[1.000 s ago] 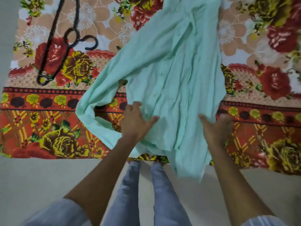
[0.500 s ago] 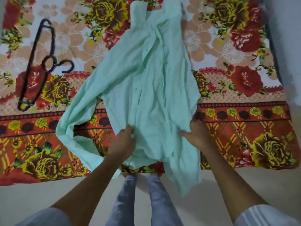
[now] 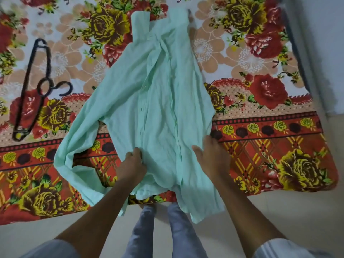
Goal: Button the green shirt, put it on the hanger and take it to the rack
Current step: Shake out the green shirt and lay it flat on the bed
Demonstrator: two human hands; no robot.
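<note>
The shirt (image 3: 158,108), pale green, lay spread front-up in the middle of the frame on a flowered blanket (image 3: 260,146), its collar end toward the top and its hem hanging over the blanket's near edge at the lower centre. One long sleeve trailed out to the lower left in a loop, its cuff end folded back near the blanket's border. The front plackets ran down the middle of the cloth, lying side by side; whether any button was done up I could not tell.

The left hand (image 3: 132,164) sat at the lower centre, knuckles up, fingers curled into the fabric near the hem on the left placket side, pinching a fold of it. The right hand (image 3: 212,157) lay just right of centre along the shirt's right edge, fingers fairly straight and pointing up the frame, thumb spread inward onto the cloth, pressing rather than gripping it.

The hanger (image 3: 35,90), dark and thin, lay flat on the blanket at the upper left, well apart from the shirt, its hook pointing right toward the sleeve.

Below the blanket, a pale floor (image 3: 279,211) filled the bottom of the frame, with the person's legs (image 3: 163,235) in bluish trousers between the two forearms.
</note>
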